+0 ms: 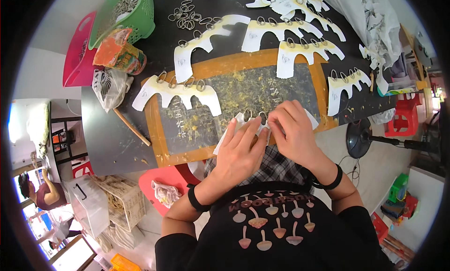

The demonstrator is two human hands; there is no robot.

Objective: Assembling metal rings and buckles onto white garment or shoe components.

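Note:
My left hand (242,151) lies flat on a white scalloped paper card (240,121) at the near edge of the dark work board (154,126). My right hand (294,128) pinches the same card at a metal ring (262,117) fitted in its top edge. Both hands touch each other over the card, which is mostly hidden under them. More finished cards with rings lie on the board and table: one to the left (176,90), others farther back (206,39), (281,29), (304,53), and one at the right (344,83).
Loose metal rings (187,15) sit at the back of the black table. A green basket (126,13), a pink basket (79,51), a crumpled orange cup (119,53), a wooden stick (131,127) lie left. A fan (363,137) and red stools stand around; a person (40,191) sits far left.

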